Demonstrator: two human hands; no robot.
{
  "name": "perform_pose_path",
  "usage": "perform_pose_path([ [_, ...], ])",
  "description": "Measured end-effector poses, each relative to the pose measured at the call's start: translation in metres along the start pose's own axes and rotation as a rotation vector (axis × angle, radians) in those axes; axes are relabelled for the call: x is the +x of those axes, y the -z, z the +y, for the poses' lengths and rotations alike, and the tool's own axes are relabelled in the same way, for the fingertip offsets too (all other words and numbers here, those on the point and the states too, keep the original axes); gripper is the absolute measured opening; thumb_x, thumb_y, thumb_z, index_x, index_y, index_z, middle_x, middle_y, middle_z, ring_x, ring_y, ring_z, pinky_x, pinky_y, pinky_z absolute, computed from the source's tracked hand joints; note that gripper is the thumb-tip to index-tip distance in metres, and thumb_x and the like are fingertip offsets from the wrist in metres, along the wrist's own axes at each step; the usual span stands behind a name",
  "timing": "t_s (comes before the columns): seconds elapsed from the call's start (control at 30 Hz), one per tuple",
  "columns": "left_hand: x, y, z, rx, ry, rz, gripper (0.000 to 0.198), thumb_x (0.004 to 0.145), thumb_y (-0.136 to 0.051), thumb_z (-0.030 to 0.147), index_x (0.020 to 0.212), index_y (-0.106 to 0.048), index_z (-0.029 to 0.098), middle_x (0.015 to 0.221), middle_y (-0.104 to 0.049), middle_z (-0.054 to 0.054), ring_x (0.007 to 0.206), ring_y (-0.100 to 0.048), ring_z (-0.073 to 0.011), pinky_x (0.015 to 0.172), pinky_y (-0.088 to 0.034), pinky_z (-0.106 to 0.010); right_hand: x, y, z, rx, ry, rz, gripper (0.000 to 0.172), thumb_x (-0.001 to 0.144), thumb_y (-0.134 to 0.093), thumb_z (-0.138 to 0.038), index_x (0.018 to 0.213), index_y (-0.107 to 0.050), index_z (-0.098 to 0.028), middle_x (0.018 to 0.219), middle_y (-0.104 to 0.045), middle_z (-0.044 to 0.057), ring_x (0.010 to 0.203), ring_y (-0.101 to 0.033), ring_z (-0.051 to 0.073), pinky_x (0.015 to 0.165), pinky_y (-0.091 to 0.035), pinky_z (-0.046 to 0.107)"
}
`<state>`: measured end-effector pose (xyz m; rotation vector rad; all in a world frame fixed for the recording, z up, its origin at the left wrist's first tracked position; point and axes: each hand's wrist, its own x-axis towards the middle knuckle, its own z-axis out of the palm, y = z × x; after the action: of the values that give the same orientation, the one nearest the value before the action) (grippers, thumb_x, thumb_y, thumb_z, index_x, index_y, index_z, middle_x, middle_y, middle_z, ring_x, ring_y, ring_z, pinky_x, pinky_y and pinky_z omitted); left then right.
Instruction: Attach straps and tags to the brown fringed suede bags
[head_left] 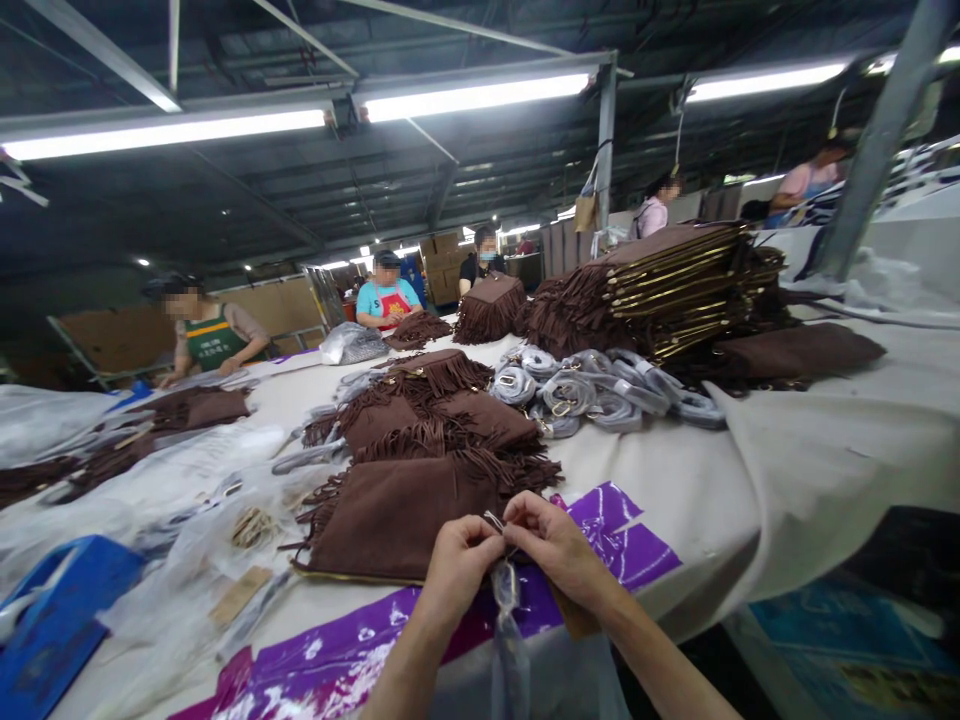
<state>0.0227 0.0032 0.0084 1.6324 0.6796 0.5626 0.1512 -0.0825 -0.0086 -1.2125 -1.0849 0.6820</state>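
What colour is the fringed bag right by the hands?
Brown: the fringed bag shows best in the head view.

My left hand [457,560] and right hand [555,550] meet at the table's [787,470] near edge, pinching a small clip [495,522] above a hanging plastic sleeve [508,620]. Just behind them lies a fringed bag [397,515], more fringed bags [442,410] behind it. Right of those, wrapped straps [592,395]; behind the straps, a tall bag stack [667,285]. Far left, a bin [60,620].
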Motion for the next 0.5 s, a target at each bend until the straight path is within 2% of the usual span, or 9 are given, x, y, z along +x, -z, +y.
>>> perform_pose_path([
  [0.17,0.001,0.002,0.002,-0.041,0.115,0.024,0.02,0.058,-0.064,0.033,0.056,-0.056,0.015,0.047,-0.044,0.005,0.045,-0.032,-0.0066,0.045,-0.02,-0.021,0.003,0.003,0.0,-0.023,-0.05,-0.022,0.011,0.074,-0.067,-0.025,0.079,-0.058,-0.02,0.066,-0.056,-0.006,0.063,-0.053,0.012,0.058,-0.04,0.024],
  [0.27,0.003,0.002,0.009,-0.09,0.169,0.04,0.017,0.055,-0.062,0.03,0.057,-0.055,0.015,0.047,-0.043,0.006,0.041,-0.027,-0.0046,0.042,-0.013,-0.02,0.004,0.008,-0.003,0.073,-0.126,-0.034,0.017,0.072,-0.071,-0.029,0.08,-0.059,-0.02,0.06,-0.054,-0.007,0.055,-0.05,0.01,0.053,-0.037,0.022],
  [0.33,0.004,0.004,0.014,-0.208,0.221,0.005,0.017,0.055,-0.061,0.03,0.059,-0.052,0.016,0.049,-0.045,0.005,0.042,-0.028,-0.0045,0.042,-0.011,-0.02,0.0,0.014,-0.007,0.187,-0.181,-0.077,0.019,0.074,-0.072,-0.032,0.083,-0.06,-0.019,0.063,-0.059,-0.007,0.054,-0.053,0.009,0.054,-0.04,0.022],
  [0.43,0.006,0.009,0.018,-0.403,0.326,-0.071,0.023,0.055,-0.064,0.033,0.061,-0.051,0.016,0.056,-0.048,0.004,0.046,-0.037,-0.0051,0.042,-0.015,-0.018,-0.011,0.027,-0.014,0.441,-0.279,-0.213,0.021,0.073,-0.073,-0.029,0.09,-0.067,-0.018,0.087,-0.072,0.003,0.08,-0.067,0.015,0.076,-0.049,0.026],
  [0.5,0.007,0.012,0.018,-0.495,0.382,-0.101,0.029,0.053,-0.069,0.035,0.063,-0.05,0.015,0.059,-0.048,0.005,0.048,-0.038,-0.0046,0.042,-0.019,-0.017,-0.019,0.034,-0.015,0.585,-0.314,-0.299,0.033,0.069,-0.074,-0.023,0.101,-0.07,-0.017,0.106,-0.072,0.008,0.099,-0.067,0.019,0.088,-0.048,0.03],
])
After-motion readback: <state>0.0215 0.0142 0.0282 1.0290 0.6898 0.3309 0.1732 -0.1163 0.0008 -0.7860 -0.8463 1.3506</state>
